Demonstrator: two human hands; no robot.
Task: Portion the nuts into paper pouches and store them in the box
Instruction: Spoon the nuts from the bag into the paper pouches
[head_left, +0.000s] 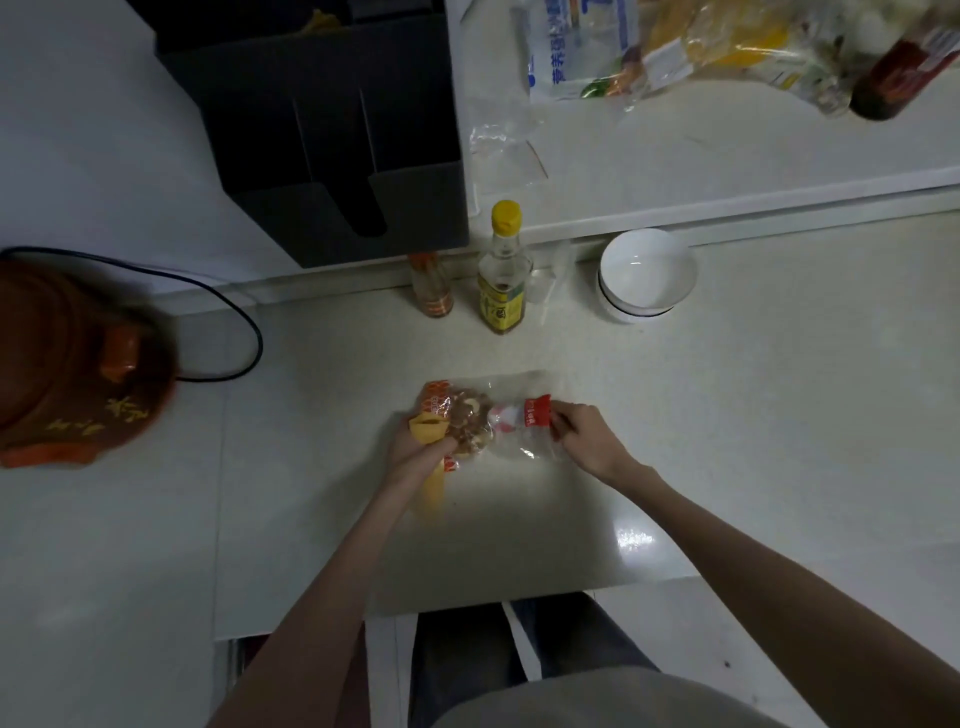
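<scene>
Barely begun: first pouch at the bag

Left hand (415, 447) has its fingers curled round a yellow pouch (429, 431), held against the near left end of the nut bag (485, 418) lying mid-counter. Right hand (584, 434) pinches the bag's red-printed right end. Nuts sit bunched at the pouch side; whether any are inside the pouch, cannot tell. No filled pouches visible. The dark box (332, 135), far left, holds no visible pouches. Judged: all portioning and storing remain.

Glossy countertop (727, 415); clear plastic nut bag (511, 431); matt paper pouch (428, 428).
</scene>
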